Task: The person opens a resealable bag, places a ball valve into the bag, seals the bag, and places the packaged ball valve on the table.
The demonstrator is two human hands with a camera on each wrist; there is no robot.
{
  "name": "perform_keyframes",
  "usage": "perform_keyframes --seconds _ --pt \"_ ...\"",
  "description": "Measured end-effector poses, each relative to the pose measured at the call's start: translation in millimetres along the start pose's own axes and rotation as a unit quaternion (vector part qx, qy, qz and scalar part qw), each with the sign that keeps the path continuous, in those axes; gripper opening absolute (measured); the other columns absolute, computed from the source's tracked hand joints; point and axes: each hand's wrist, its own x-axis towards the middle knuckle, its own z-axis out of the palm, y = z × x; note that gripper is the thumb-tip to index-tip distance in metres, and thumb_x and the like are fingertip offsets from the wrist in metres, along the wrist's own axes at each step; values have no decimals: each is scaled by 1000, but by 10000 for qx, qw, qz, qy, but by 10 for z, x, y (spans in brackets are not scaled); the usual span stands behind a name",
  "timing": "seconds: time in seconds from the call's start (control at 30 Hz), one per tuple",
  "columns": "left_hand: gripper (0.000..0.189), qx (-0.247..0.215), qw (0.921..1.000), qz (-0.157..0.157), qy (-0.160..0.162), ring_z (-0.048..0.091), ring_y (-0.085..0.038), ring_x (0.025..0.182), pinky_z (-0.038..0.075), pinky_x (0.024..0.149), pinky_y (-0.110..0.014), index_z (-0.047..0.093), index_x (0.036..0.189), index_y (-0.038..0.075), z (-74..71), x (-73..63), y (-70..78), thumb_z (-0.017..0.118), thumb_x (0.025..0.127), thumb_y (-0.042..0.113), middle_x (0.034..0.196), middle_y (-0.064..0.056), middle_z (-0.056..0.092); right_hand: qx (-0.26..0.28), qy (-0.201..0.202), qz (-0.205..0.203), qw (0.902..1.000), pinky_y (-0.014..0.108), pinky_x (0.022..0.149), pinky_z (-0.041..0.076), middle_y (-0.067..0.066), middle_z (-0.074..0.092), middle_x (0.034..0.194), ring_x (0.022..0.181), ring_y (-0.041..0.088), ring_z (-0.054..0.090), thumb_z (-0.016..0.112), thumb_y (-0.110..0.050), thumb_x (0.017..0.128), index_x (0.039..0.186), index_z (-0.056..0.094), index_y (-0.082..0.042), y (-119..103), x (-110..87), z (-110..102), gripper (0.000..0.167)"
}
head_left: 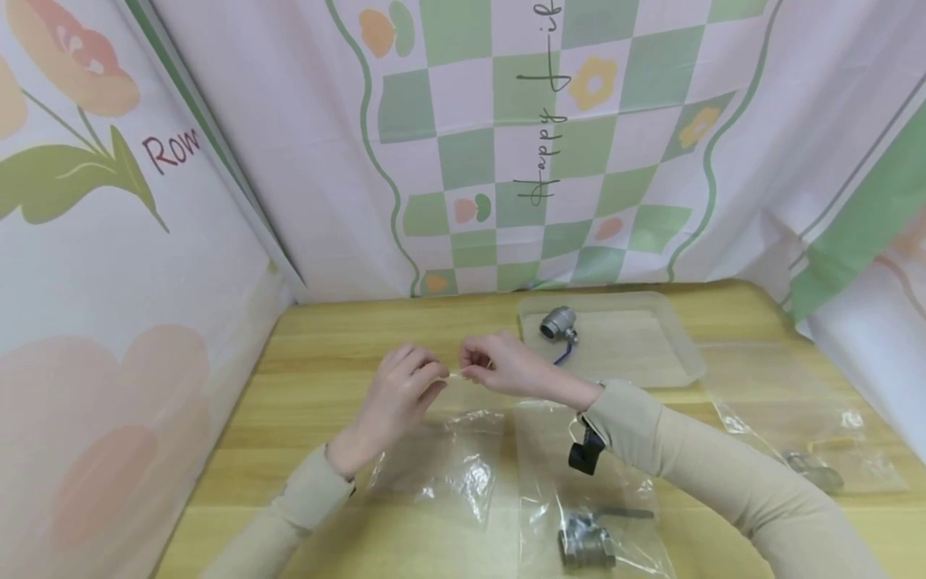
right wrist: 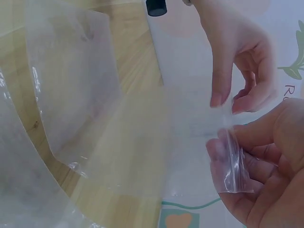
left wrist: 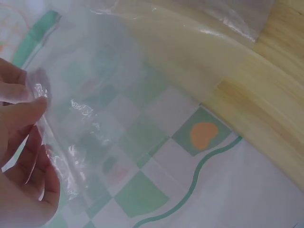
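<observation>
Up off the table, both hands pinch the zip edge of a clear zip bag (right wrist: 190, 147). My left hand (head_left: 401, 390) holds it at one side, fingers bent against the thumb. Close beside it, my right hand (head_left: 502, 363) grips the same edge; in the right wrist view its fingers show through the film. The bag looks flat, and nothing shows inside it. Below the hands another clear bag (head_left: 448, 466) lies on the table. To its right, a further clear bag (head_left: 538, 474) contains a metal ball valve (head_left: 587, 547) with a dark lever.
Behind the right hand stands a translucent tray (head_left: 680, 354) holding a ball valve (head_left: 559, 322) with a blue handle. At the right, a clear bag (head_left: 760, 370) contains a valve (head_left: 817, 473) with a yellow handle. Patterned curtains (head_left: 463, 161) border the wooden table (head_left: 325, 362).
</observation>
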Motion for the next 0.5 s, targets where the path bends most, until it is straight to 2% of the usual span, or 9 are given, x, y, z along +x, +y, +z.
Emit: perform_keyframes --seconds 0.3,0.37,0.5 --pt "10 121 9997 55 -190 58 -16 82 51 75 -29 69 81 10 11 18 -5 77 79 5 83 0 68 254 -46 13 9997 14 66 57 12 73 85 73 6 64 66 -4 91 88 65 -5 37 11 6 3" --pt "9 155 9997 132 -162 57 -16 82 51 73 -27 69 82 10 10 19 -1 76 80 6 83 0 68 270 -52 -2 9996 14 68 58 12 74 87 75 8 67 66 -5 91 92 66 -4 45 11 5 2" --pt "13 228 9994 245 -63 56 -16 81 49 69 -25 67 83 9 27 16 1 78 78 5 82 -1 66 137 -122 -123 9998 14 69 58 10 76 91 77 13 70 66 -9 93 98 72 -3 57 10 -1 9"
